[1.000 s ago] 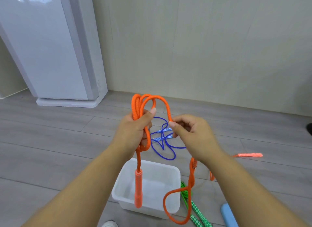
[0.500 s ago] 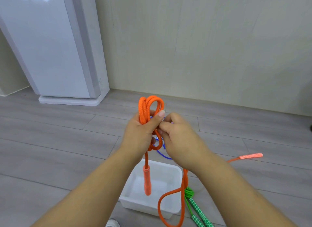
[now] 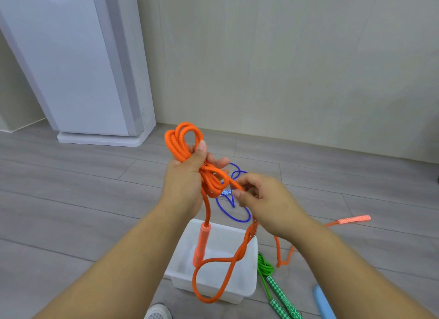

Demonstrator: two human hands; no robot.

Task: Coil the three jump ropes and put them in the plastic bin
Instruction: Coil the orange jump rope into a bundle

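Grey plank flooring [image 3: 71,200] runs back to a pale wall, with a white cabinet [image 3: 78,64] standing at the far left. Above the floor, the left hand [image 3: 187,181] is closed around a bundle of loops of the orange jump rope [image 3: 183,140], thumb pressed on top. One orange handle [image 3: 200,245] hangs from that fist over the white plastic bin [image 3: 247,292], along with a slack loop. The right hand [image 3: 266,200] pinches a strand of the same rope between thumb and fingertips (just beside the bundle). The second orange handle [image 3: 355,219] lies on the floor to the right. The blue jump rope [image 3: 234,214] lies beyond the bin, and the green jump rope [image 3: 266,266] just beside the bin's right side.
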